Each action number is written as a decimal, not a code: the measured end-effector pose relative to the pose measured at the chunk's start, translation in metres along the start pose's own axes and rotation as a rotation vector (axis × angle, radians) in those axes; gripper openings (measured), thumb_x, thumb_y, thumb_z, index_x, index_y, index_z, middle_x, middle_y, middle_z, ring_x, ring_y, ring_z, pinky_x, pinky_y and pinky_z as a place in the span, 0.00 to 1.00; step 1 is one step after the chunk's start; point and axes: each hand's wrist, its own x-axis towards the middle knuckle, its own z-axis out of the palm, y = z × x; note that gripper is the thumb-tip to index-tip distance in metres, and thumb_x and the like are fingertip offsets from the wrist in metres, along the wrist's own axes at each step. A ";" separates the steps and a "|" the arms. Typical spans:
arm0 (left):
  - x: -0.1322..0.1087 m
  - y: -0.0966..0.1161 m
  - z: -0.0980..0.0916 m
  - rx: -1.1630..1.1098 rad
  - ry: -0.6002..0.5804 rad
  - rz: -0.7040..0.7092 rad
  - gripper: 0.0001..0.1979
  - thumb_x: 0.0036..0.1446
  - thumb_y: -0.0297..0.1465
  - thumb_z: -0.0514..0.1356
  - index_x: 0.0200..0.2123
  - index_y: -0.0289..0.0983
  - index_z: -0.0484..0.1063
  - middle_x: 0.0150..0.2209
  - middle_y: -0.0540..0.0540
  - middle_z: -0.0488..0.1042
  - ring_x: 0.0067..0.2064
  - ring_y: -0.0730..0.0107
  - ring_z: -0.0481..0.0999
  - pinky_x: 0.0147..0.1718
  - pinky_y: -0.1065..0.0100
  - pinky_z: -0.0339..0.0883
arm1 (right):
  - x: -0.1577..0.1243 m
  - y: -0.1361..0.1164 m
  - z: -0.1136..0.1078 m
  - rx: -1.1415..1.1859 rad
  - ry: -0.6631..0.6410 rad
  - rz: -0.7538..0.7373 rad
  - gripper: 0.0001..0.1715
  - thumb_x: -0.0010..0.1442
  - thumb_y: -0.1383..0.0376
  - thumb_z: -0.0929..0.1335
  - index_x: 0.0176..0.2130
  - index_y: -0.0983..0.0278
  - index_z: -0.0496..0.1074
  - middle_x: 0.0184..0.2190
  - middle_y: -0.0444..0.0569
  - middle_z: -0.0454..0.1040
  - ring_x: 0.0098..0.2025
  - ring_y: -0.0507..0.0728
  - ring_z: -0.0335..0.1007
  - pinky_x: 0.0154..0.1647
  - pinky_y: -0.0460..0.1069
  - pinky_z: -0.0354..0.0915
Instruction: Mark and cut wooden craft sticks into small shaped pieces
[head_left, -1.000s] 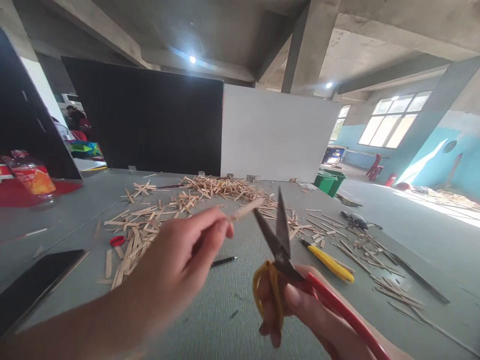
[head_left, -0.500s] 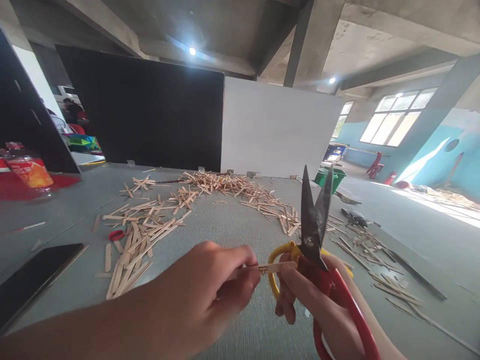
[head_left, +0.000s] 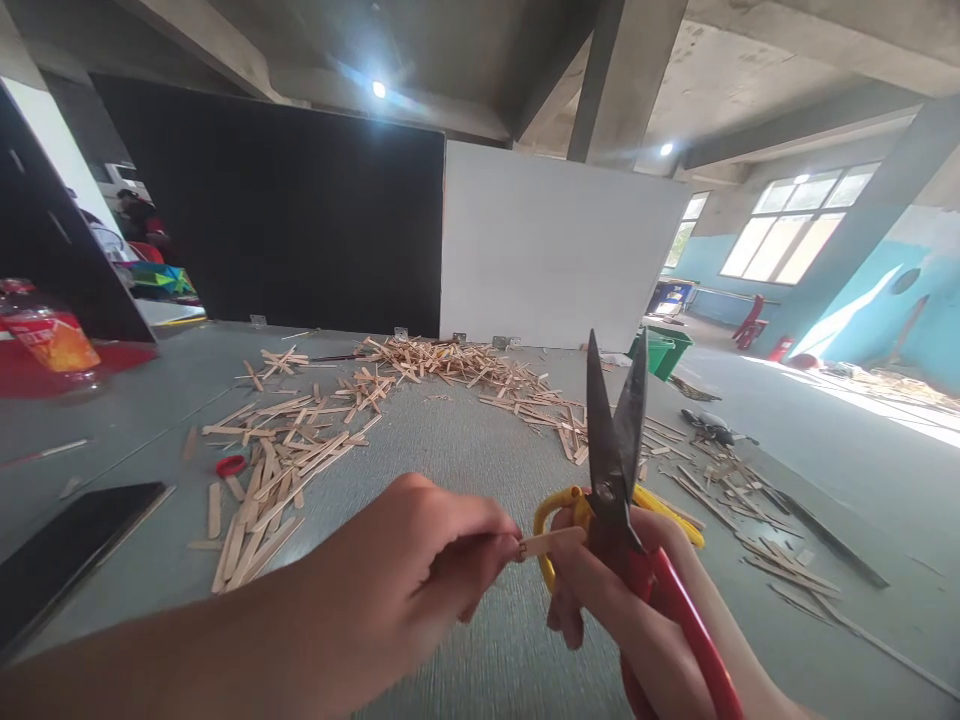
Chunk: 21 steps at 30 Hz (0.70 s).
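My left hand [head_left: 439, 555] pinches one end of a flat wooden stick [head_left: 551, 542] that has a small dark mark near my fingertips. The stick's other end rests at the thumb and fingers of my right hand [head_left: 637, 610]. That hand also grips a pair of scissors [head_left: 613, 490] with red and yellow handles; their dark blades point up and stand apart. Beyond both hands, many loose wooden sticks [head_left: 450, 362] lie in an arc on the grey table [head_left: 427, 440].
A dark phone [head_left: 75, 550], a red ring [head_left: 230, 466] and a drink bottle [head_left: 49, 340] are on the left. Cut slivers [head_left: 787, 565] and a dark metal strip [head_left: 832, 540] lie at the right. Black [head_left: 285, 220] and white [head_left: 551, 245] panels stand behind; a green bin [head_left: 664, 352] is beyond.
My left fingers have slid along the stick and now cover most of its dark mark. The scissors have shifted slightly left with my right hand.
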 end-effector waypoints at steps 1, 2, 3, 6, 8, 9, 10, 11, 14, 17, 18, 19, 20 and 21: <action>-0.001 -0.001 0.001 -0.006 0.008 -0.019 0.21 0.77 0.38 0.47 0.32 0.41 0.69 0.26 0.55 0.65 0.28 0.72 0.62 0.27 0.69 0.54 | 0.000 0.001 0.000 0.002 0.000 0.010 0.28 0.64 0.40 0.71 0.35 0.62 0.74 0.23 0.44 0.69 0.25 0.54 0.67 0.26 0.49 0.65; -0.001 -0.002 0.003 -0.016 0.013 -0.033 0.21 0.77 0.39 0.47 0.32 0.42 0.70 0.26 0.55 0.66 0.28 0.72 0.63 0.26 0.69 0.54 | 0.001 0.001 -0.001 0.002 0.000 0.020 0.28 0.64 0.40 0.71 0.35 0.62 0.74 0.22 0.44 0.69 0.24 0.54 0.67 0.26 0.49 0.65; -0.001 -0.002 0.004 -0.027 0.014 -0.040 0.20 0.77 0.40 0.47 0.33 0.42 0.70 0.26 0.55 0.65 0.28 0.71 0.62 0.26 0.69 0.53 | 0.001 0.002 -0.001 0.003 -0.001 0.026 0.28 0.65 0.40 0.71 0.34 0.62 0.74 0.22 0.43 0.68 0.24 0.54 0.67 0.26 0.49 0.65; -0.001 -0.001 0.007 -0.078 0.023 -0.043 0.17 0.76 0.39 0.50 0.35 0.42 0.72 0.25 0.56 0.62 0.27 0.72 0.59 0.25 0.70 0.52 | 0.001 0.001 -0.001 -0.003 -0.002 -0.001 0.27 0.66 0.41 0.71 0.33 0.61 0.72 0.22 0.43 0.69 0.25 0.54 0.68 0.26 0.49 0.65; 0.001 0.000 0.009 -0.118 0.038 -0.035 0.14 0.74 0.36 0.52 0.36 0.42 0.73 0.24 0.57 0.59 0.25 0.73 0.56 0.24 0.71 0.52 | 0.000 0.001 0.000 -0.016 0.007 -0.016 0.27 0.66 0.41 0.70 0.32 0.61 0.71 0.23 0.43 0.69 0.25 0.54 0.68 0.27 0.49 0.65; 0.002 0.001 0.009 -0.129 0.049 -0.025 0.14 0.74 0.35 0.52 0.36 0.41 0.73 0.24 0.57 0.59 0.25 0.74 0.55 0.24 0.72 0.52 | -0.001 0.000 0.000 -0.027 0.009 -0.018 0.27 0.66 0.41 0.70 0.32 0.60 0.70 0.23 0.43 0.69 0.25 0.54 0.68 0.27 0.50 0.65; 0.004 0.002 0.009 -0.134 0.063 -0.007 0.13 0.73 0.34 0.53 0.36 0.41 0.74 0.24 0.57 0.60 0.25 0.74 0.56 0.24 0.72 0.52 | -0.001 0.000 0.000 -0.039 0.011 -0.020 0.28 0.66 0.40 0.69 0.32 0.60 0.70 0.22 0.43 0.68 0.25 0.54 0.67 0.26 0.50 0.65; 0.005 0.002 0.009 -0.135 0.073 0.014 0.14 0.73 0.34 0.53 0.35 0.41 0.74 0.24 0.57 0.61 0.25 0.74 0.56 0.25 0.73 0.53 | -0.002 0.000 0.001 -0.048 0.012 -0.024 0.28 0.66 0.40 0.69 0.31 0.60 0.70 0.21 0.42 0.67 0.24 0.54 0.67 0.26 0.50 0.65; 0.006 0.005 0.005 -0.143 0.048 -0.019 0.15 0.73 0.36 0.53 0.35 0.40 0.76 0.25 0.55 0.67 0.26 0.74 0.62 0.25 0.73 0.55 | -0.001 0.005 0.001 -0.039 0.015 -0.041 0.29 0.66 0.39 0.69 0.32 0.60 0.69 0.21 0.42 0.66 0.24 0.54 0.65 0.25 0.49 0.65; 0.005 0.008 -0.002 -0.163 -0.023 -0.154 0.19 0.74 0.41 0.52 0.37 0.40 0.78 0.26 0.52 0.73 0.25 0.73 0.68 0.24 0.73 0.59 | 0.003 0.010 0.000 0.006 0.032 -0.041 0.26 0.68 0.43 0.70 0.32 0.60 0.71 0.22 0.42 0.67 0.25 0.53 0.66 0.25 0.48 0.65; 0.004 0.008 -0.005 -0.166 -0.012 -0.168 0.19 0.74 0.42 0.52 0.39 0.40 0.79 0.27 0.51 0.75 0.25 0.73 0.70 0.23 0.73 0.61 | 0.004 0.011 -0.001 0.020 0.027 -0.044 0.25 0.68 0.43 0.70 0.32 0.60 0.70 0.23 0.42 0.68 0.25 0.53 0.67 0.25 0.48 0.65; 0.002 0.009 -0.008 -0.173 0.033 -0.156 0.19 0.74 0.43 0.52 0.40 0.40 0.79 0.27 0.51 0.76 0.25 0.73 0.71 0.23 0.74 0.63 | 0.004 0.010 -0.002 0.034 0.010 -0.044 0.26 0.68 0.43 0.70 0.31 0.61 0.70 0.23 0.43 0.68 0.25 0.53 0.67 0.25 0.48 0.66; 0.001 0.009 -0.011 -0.181 0.104 -0.129 0.17 0.74 0.43 0.53 0.41 0.41 0.78 0.27 0.52 0.76 0.25 0.73 0.72 0.23 0.75 0.65 | 0.003 0.009 -0.003 0.043 -0.015 -0.034 0.28 0.67 0.42 0.70 0.30 0.60 0.69 0.23 0.43 0.67 0.25 0.53 0.67 0.25 0.48 0.66; 0.000 0.009 -0.014 -0.190 0.193 -0.096 0.15 0.74 0.43 0.54 0.44 0.42 0.77 0.27 0.52 0.76 0.24 0.74 0.73 0.22 0.76 0.66 | 0.002 0.007 -0.004 0.044 -0.043 -0.015 0.29 0.66 0.40 0.69 0.30 0.60 0.68 0.23 0.43 0.67 0.25 0.54 0.67 0.26 0.48 0.67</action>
